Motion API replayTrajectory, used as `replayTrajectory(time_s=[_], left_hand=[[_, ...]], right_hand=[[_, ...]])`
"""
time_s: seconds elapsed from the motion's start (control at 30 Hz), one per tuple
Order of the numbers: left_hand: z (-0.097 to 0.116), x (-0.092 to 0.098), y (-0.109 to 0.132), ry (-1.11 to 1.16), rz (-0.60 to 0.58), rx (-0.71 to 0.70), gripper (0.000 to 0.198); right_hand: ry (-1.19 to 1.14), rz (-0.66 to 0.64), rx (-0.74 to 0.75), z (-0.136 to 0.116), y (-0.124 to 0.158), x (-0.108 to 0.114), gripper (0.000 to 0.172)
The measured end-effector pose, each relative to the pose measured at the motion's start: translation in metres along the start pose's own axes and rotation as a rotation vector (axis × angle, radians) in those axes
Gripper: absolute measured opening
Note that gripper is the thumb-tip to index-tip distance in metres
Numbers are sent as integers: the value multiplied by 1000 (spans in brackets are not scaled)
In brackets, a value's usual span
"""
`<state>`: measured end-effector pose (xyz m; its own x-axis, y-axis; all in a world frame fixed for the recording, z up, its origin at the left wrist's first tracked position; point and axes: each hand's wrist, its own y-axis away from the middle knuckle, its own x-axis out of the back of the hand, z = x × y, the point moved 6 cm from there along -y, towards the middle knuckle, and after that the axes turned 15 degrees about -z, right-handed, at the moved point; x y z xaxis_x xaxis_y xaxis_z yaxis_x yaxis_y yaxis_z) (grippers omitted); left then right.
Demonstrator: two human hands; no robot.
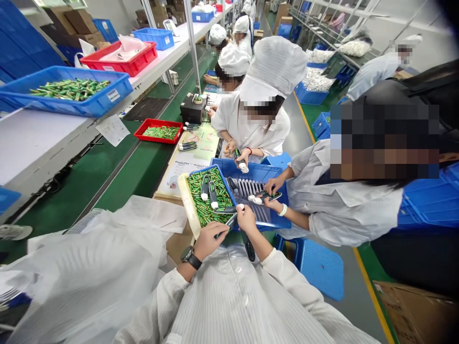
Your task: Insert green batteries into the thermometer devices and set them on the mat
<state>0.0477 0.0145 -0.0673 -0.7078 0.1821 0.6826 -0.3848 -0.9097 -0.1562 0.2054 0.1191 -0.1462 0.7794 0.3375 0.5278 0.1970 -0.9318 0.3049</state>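
Dark handheld device (229, 220), lower centre of the frame, clamped in the grip of both hands: the left hand (210, 240), with a wristwatch (190, 257), closes around its lower end, the right hand (246, 217) pinches its upper end. Just above lies a tray of green batteries (206, 193), touching a blue crate (276, 174) of devices. Two co-workers' hands (270, 188) hold similar devices over the crate. A blue bin (64, 91) of batteries sits on the table at upper left.

Red bin (124, 59) sits beside blue bin (107, 102).
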Motion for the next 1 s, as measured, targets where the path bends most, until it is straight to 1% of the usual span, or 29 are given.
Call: replayTrajectory(time_s=[0.1,0.23,0.3,0.4,0.47,0.53,0.6,0.7,0.83,0.93,1.0], left_hand=[[4,-12,-1,-133,-46,-90,24],[5,-20,4,-268,-88,-156,31],[3,-21,7,-328,-56,-144,34],[-7,-21,11,-361,-4,-73,36],[-13,-23,12,-357,-8,-40,38],[-17,-25,13,-348,-18,-42,40],[-17,-24,12,-316,-4,-63,39],[-17,-18,9,-186,61,-59,35],[-25,-13,8,38,168,81,24],[-30,-16,11,169,196,196,21],[-29,-18,14,221,215,245,20]], right_hand=[[21,5,24,-4,1,-1,32],[-12,-1,30,-6,4,3,33],[-42,-16,24,-8,7,4,34],[-70,-31,29,-12,10,6,34],[-73,-13,42,-14,12,8,33],[-73,-2,53,-16,12,9,34],[-78,-4,58,-15,12,8,34],[-94,-12,46,-14,11,7,35],[-127,-9,29,-15,10,3,35],[-176,-16,44,-19,11,-2,35],[-203,-32,62,-22,12,-5,35]])
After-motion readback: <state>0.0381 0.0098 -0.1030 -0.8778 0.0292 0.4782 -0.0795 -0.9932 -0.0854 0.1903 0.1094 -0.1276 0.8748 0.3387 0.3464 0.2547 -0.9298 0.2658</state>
